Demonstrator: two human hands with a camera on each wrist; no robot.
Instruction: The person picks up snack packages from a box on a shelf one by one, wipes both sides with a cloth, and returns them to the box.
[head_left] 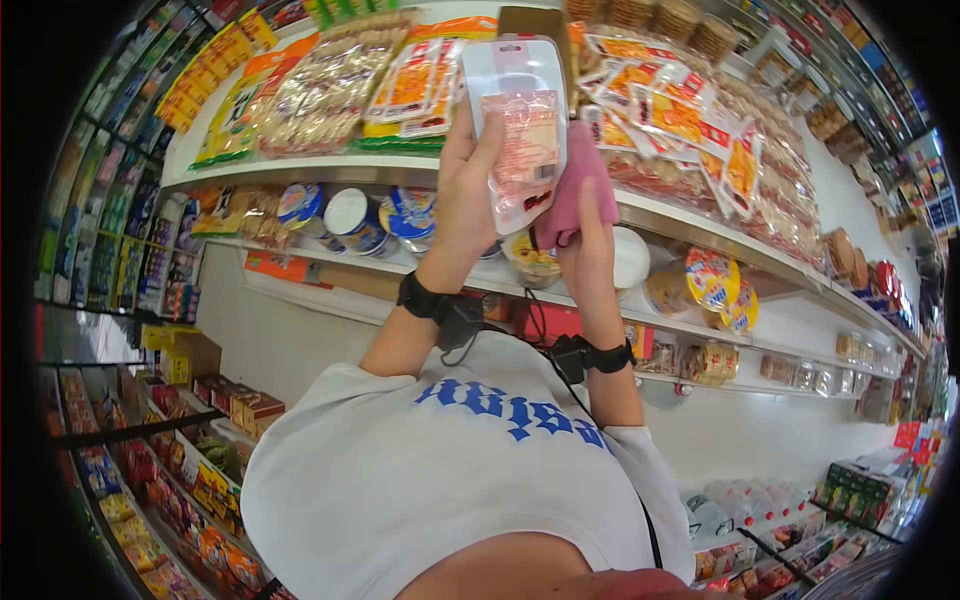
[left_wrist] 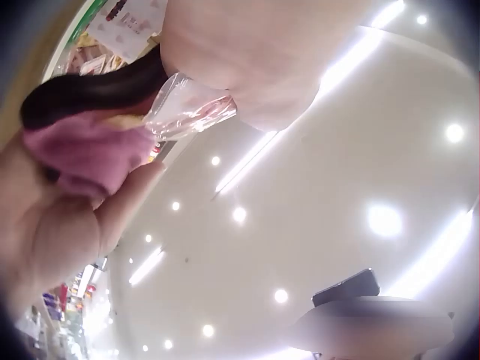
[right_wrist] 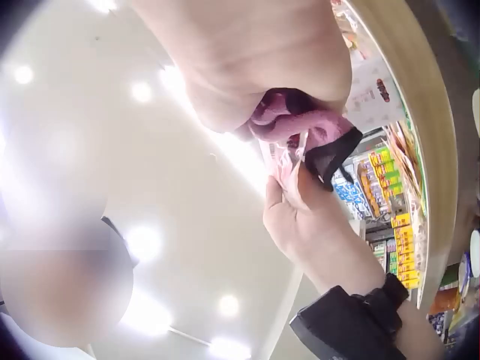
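Observation:
My left hand (head_left: 468, 180) grips a long plastic packet (head_left: 520, 130) upright, with the thumb on its front. The packet is whitish at the top, with a pinkish printed panel and a barcode. In the left wrist view its clear wrapper (left_wrist: 191, 109) sticks out from under that hand. My right hand (head_left: 592, 255) holds a folded pink cloth (head_left: 580, 190) right beside the packet's edge. The right wrist view shows the cloth (right_wrist: 319, 124) with a black part hanging from it, close to the packet (right_wrist: 285, 165). Part of the right hand's fingers is hidden behind the cloth.
Before me is a white shelf (head_left: 400, 172) bearing bagged snacks (head_left: 325, 90) and orange packets (head_left: 670, 105). Tubs and cup noodles (head_left: 355, 220) stand on the shelf below. Racks of goods (head_left: 120, 220) line the left, and bottles (head_left: 745, 500) stand low on the right.

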